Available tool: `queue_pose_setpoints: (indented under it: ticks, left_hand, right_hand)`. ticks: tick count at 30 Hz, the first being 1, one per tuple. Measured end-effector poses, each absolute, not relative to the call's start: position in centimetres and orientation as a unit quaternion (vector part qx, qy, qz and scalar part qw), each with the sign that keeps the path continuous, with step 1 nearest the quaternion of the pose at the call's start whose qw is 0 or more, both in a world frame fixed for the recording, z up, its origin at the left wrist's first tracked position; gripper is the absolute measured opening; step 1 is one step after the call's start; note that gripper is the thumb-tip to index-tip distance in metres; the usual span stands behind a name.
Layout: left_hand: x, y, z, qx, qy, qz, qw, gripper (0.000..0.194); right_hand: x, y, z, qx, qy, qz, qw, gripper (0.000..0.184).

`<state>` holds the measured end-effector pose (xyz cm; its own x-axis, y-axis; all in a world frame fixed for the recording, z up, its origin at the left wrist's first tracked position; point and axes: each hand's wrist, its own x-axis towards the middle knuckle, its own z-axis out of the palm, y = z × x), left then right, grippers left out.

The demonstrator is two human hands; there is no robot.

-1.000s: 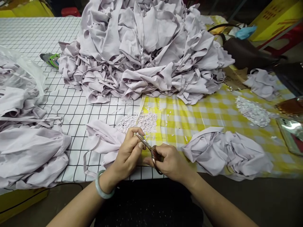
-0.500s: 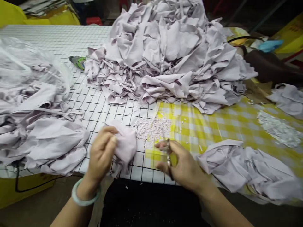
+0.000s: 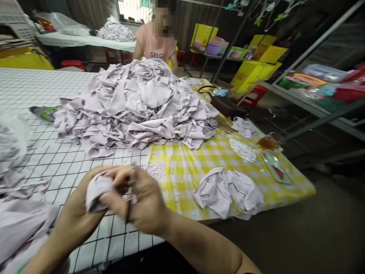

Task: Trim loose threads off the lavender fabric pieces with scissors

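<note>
Bunched in my left hand [image 3: 75,207] is a small pale lilac fabric piece [image 3: 98,189], folded over the fingers. My right hand [image 3: 149,203] meets it from the right, thumb and fingers pinching the cloth's edge. Small metal scissors [image 3: 132,186] sit in the right hand, hooked over its fingers; motion blur hides their blades. Behind the hands rises a big heap of the same pale fabric pieces [image 3: 137,99]. Tiny fabric clippings [image 3: 156,170] lie on the table just beyond my right hand.
More pale cloth [image 3: 23,224] lies at the left. Two bunched fabric pieces [image 3: 228,192], white scraps [image 3: 243,150] and a phone [image 3: 276,169] rest on the yellow checked cover [image 3: 182,160]. A person [image 3: 155,40] sits behind the heap. Metal shelving [image 3: 319,110] stands at right.
My hands have come together, the right now touching the fabric held in the left. The view has swung up and to the right, bringing in the seated person and the shelves.
</note>
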<state>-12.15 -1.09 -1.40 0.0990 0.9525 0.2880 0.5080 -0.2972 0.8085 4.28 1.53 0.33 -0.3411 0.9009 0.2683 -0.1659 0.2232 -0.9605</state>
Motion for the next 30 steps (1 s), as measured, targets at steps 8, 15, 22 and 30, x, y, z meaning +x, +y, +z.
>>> queue_pose_setpoints:
  ticks: [8,15,22,30]
  left_hand:
    - [8.3,23.6,7.8,0.834,0.411,0.344,0.128,0.061]
    - [16.0,17.3,-3.5,0.866,0.374,0.174,0.283,0.026]
    - [15.9,12.0,-7.1,0.845,0.388,0.149,0.337,0.009]
    - [11.9,7.5,-6.3,0.789,0.424,0.122,0.427,0.010]
  right_hand:
    - [23.0,2.5,-3.5,-0.598,-0.462,0.337,0.561,0.034]
    - [34.7,1.3,-8.8,-0.708,-0.509,0.209,0.443,0.031]
    - [35.7,5.4,-8.1,-0.657,-0.592,0.252,0.393,0.021]
    - [34.5,5.7,-6.2,-0.641,-0.606,0.275,0.383,0.017]
